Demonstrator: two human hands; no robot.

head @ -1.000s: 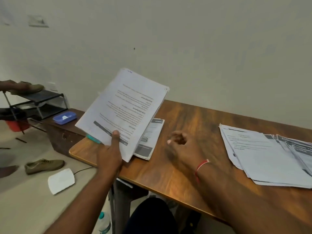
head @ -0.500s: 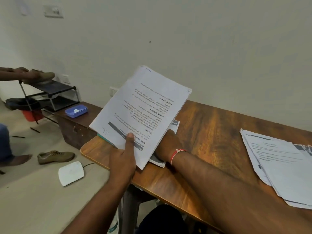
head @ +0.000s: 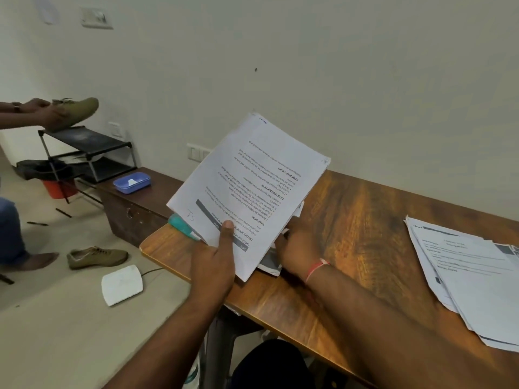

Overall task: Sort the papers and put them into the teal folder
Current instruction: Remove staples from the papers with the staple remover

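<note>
My left hand (head: 214,262) grips a stack of printed papers (head: 252,186) by its near edge, thumb on top, holding it tilted above the left end of the wooden tabletop (head: 354,220). My right hand (head: 296,249) is tucked under that stack; its fingers are hidden, so I cannot tell whether it grips anything. A corner of the teal folder (head: 181,224) shows beneath the stack, and a loose pile of papers (head: 474,279) lies well apart at the right.

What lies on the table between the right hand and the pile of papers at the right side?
Only bare wooden table: nothing lies between the right hand and the spread papers, as the head view shows.
</note>
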